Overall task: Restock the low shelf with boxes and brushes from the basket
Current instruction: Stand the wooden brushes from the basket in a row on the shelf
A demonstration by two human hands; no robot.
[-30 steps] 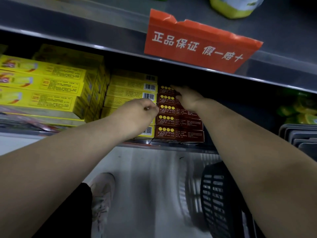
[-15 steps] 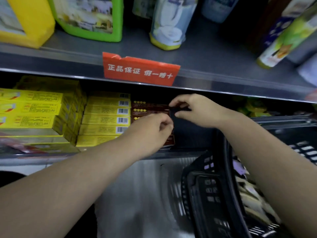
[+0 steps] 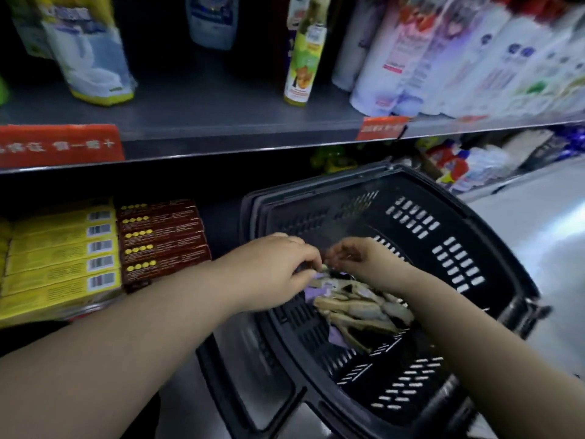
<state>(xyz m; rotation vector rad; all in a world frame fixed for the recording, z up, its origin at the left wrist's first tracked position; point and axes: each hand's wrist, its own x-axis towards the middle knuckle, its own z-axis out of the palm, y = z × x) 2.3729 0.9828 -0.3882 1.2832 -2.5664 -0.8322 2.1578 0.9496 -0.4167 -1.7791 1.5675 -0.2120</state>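
The left hand (image 3: 278, 270) and the right hand (image 3: 357, 261) are held over the black basket (image 3: 474, 248), fingers curled toward each other. Whether anything is pinched cannot be told through the blur. Pale packets (image 3: 357, 308) are heaped in the basket's bottom. Left of the basket, dark red boxes (image 3: 161, 239) are stacked on the low shelf (image 3: 221, 236), with yellow boxes (image 3: 63, 258) farther left.

The red shelf-edge sign (image 3: 60, 145) blurrily reads "假一赔十".
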